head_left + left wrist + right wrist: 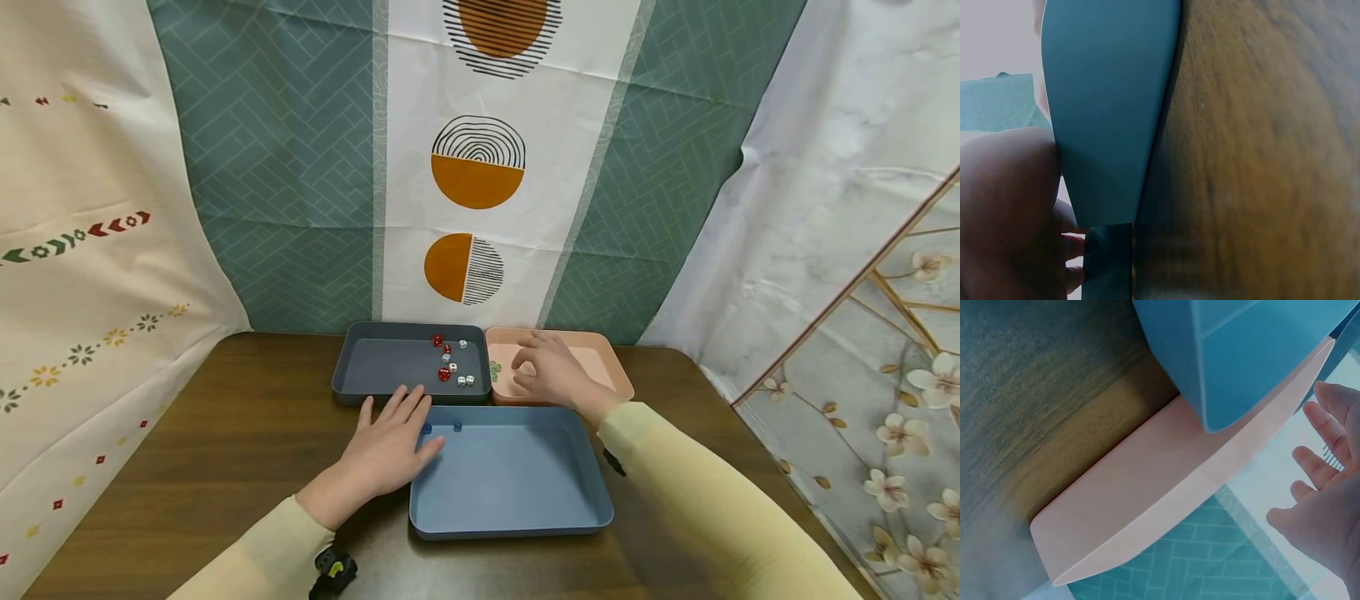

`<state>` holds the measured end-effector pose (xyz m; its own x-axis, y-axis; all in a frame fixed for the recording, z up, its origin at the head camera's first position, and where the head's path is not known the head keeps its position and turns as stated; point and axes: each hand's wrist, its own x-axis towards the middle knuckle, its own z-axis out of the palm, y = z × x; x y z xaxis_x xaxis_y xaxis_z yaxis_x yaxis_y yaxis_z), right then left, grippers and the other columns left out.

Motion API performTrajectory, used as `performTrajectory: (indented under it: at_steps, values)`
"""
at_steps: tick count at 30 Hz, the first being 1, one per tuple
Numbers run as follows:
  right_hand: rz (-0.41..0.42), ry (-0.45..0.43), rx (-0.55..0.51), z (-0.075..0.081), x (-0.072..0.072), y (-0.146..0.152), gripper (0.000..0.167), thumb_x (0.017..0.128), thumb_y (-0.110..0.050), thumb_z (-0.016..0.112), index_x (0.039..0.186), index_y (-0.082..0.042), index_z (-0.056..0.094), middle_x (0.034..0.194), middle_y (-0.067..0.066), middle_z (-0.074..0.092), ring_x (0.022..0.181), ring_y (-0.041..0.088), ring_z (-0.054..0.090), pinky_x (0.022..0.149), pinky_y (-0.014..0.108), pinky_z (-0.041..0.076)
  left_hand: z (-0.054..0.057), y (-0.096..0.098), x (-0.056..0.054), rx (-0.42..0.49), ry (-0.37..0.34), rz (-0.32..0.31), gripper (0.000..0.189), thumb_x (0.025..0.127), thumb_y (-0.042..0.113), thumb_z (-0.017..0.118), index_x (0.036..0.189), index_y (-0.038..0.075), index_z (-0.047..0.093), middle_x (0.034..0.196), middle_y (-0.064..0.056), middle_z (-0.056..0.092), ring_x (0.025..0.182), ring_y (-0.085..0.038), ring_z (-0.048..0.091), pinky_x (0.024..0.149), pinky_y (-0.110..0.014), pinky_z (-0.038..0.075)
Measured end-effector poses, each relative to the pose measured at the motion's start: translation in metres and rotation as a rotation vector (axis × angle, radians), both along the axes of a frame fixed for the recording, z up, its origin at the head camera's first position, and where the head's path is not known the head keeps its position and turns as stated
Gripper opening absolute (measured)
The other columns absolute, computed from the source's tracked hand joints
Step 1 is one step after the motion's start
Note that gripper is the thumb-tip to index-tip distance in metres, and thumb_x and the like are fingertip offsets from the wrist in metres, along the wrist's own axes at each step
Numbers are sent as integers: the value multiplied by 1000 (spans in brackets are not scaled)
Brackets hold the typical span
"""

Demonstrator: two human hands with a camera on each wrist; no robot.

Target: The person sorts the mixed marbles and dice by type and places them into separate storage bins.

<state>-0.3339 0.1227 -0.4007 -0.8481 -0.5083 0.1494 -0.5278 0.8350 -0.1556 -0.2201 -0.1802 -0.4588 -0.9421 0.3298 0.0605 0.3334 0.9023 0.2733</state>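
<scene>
My left hand (386, 454) lies with straight fingers over the left rim of the blue tray (517, 500), its fingertips at the front edge of the dark grey tray (382, 358). Two blue dice (457, 426) sit in the blue tray near that hand. Over the pink tray (600, 367) hovers my right hand (553, 371), fingers loosely bent. In the right wrist view its fingers (1316, 467) are apart, with nothing seen between them. Green dice (495, 370) lie at the pink tray's left side. Several red dice (444, 374) and white dice (462, 343) are in the grey tray's right half.
All three trays stand close together on a brown wooden table (247, 425), the blue one in front. A green and white patterned cloth (300, 208) hangs behind the table. Other patterned cloths hang at the left and right sides.
</scene>
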Motion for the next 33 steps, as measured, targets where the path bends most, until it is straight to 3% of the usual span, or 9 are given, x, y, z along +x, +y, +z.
performTrajectory:
  at_steps: [17, 22, 33]
  values:
    - [107, -14, -77, 2, 36, -9, 30, 105, -27, 80, 128, -8, 82, 163, 21, 54, 164, 47, 26, 132, 66, 18, 2, 0, 2, 10, 5, -5, 79, 113, 54, 58, 172, 6, 38, 181, -14, 28, 168, -40, 18, 127, -78, 7]
    - [142, -27, -89, 3, 44, -12, 31, 102, -23, 83, 129, -8, 82, 164, 21, 53, 164, 48, 27, 132, 66, 18, 1, -1, 2, 1, 11, -4, 78, 113, 54, 58, 172, 6, 38, 180, -14, 28, 168, -39, 18, 127, -78, 9]
    - [203, -73, -98, -5, 51, -20, 34, 96, -21, 90, 128, -10, 83, 166, 21, 51, 165, 45, 26, 132, 66, 19, 0, 0, 0, 0, 1, 4, 80, 112, 56, 58, 173, 7, 37, 181, -14, 27, 169, -39, 16, 127, -77, 7]
